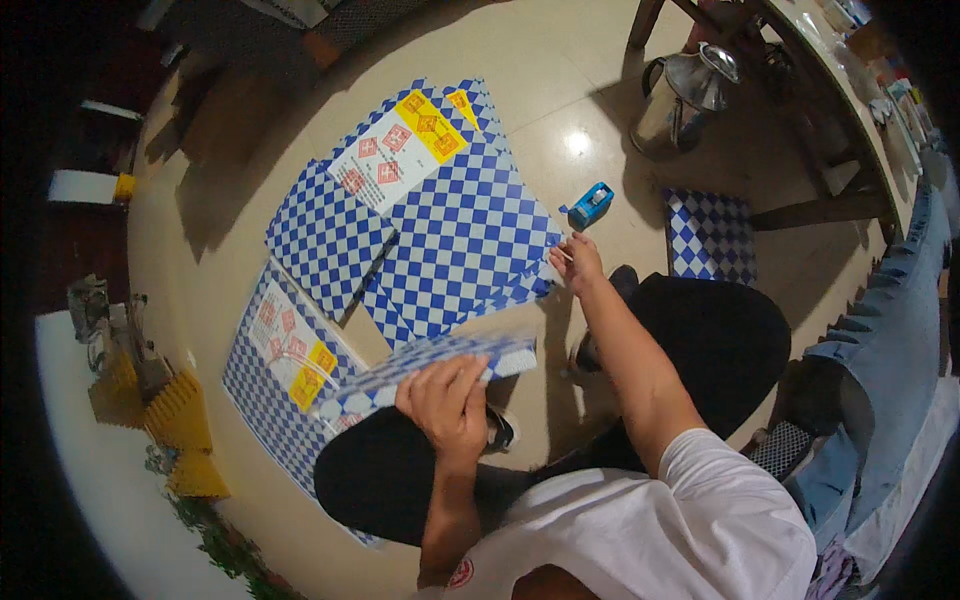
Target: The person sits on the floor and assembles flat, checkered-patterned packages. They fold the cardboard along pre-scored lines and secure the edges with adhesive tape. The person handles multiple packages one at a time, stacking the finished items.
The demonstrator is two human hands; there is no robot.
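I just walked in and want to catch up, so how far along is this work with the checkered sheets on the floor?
Done: hard to tell; one small checkered piece lies apart by the stool. In hand: the left hand holds a folded checkered sheet on the knee, while the right hand pinches the edge of the spread sheets, near the blue tape dispenser. Left: several flat sheets, including one by the left knee.

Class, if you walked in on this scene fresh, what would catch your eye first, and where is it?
The blue-and-white checkered flattened cartons spread over the floor at centre stand out first. Next, the left hand gripping a folded checkered carton over the knee, and the right hand pinching the spread carton's edge beside a blue tape dispenser.
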